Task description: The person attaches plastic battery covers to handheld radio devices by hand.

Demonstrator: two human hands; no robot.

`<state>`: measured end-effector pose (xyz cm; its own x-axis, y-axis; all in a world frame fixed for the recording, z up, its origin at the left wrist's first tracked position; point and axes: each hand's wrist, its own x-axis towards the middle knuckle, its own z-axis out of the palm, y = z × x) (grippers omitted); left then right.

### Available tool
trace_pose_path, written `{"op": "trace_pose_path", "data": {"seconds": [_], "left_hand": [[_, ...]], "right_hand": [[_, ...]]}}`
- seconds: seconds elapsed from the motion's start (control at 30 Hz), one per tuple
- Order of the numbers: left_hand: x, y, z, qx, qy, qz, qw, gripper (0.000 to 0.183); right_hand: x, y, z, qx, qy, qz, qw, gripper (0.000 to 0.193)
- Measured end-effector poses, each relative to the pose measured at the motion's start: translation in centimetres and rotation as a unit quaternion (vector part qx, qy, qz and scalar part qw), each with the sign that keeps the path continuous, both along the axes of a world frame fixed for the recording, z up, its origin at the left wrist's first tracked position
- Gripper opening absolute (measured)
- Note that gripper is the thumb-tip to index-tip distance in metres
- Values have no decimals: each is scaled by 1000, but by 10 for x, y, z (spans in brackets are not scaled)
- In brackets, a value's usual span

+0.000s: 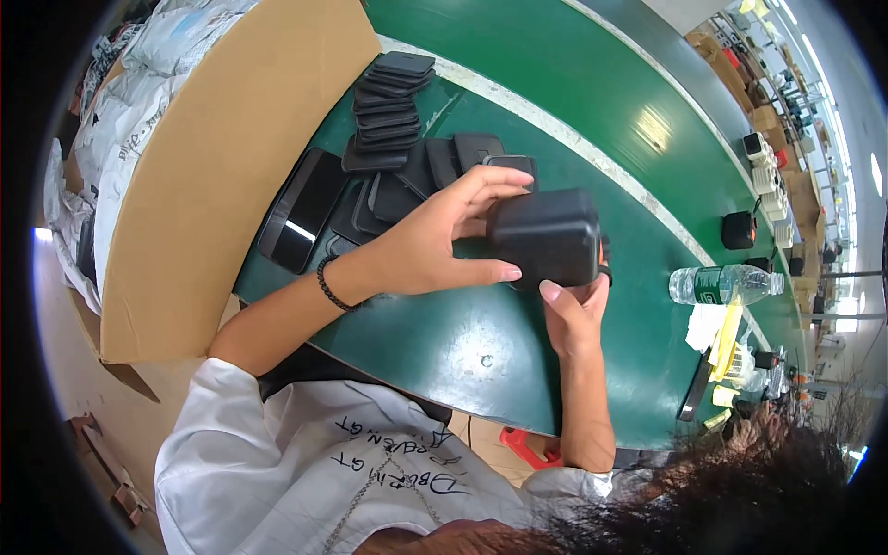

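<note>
Between my two hands is a black box-shaped device (544, 239) with rounded edges and a bit of orange on its right side. My left hand (439, 236) grips it from the left, fingers over the far edge and thumb along the near side. From below, my right hand (575, 319) supports it, thumb on the near face and its other fingers mostly hidden behind. Beyond my left hand lie a stack of flat black covers (388, 116) and several loose black covers (388, 199). A smartphone (301, 211) lies by the carton.
A large cardboard box (217, 176) holding white plastic bags (153, 69) stands at the left. On the green table (444, 338), a clear water bottle (726, 284) lies at the right, near yellow strips (726, 338). Another black device (739, 230) stands farther along.
</note>
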<state>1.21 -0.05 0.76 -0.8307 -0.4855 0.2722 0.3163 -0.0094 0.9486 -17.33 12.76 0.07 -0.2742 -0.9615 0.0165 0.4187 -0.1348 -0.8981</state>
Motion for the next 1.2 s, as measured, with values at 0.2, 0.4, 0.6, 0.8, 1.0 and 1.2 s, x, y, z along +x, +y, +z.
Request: {"op": "trace_pose_path", "data": {"seconds": [0.2, 0.4, 0.6, 0.8, 1.0, 1.2], "left_hand": [[-2, -2, 5, -145, -23, -21, 989, 77], [-9, 23, -6, -100, 27, 37, 994, 64], [-8, 29, -13, -156, 38, 91, 983, 61], [-8, 33, -14, -134, 61, 102, 984, 60], [-6, 27, -13, -166, 71, 88, 980, 59], [-6, 28, -7, -169, 67, 113, 977, 54]], "right_hand": [[9, -2, -6, -14, 199, -60, 978, 86], [39, 3, -1, 14, 232, -122, 965, 82], [45, 7, 3, 34, 190, -124, 973, 84], [45, 8, 6, 9, 213, -105, 971, 82], [39, 10, 3, -31, 200, -72, 977, 80], [36, 7, -2, -25, 266, -124, 956, 82]]}}
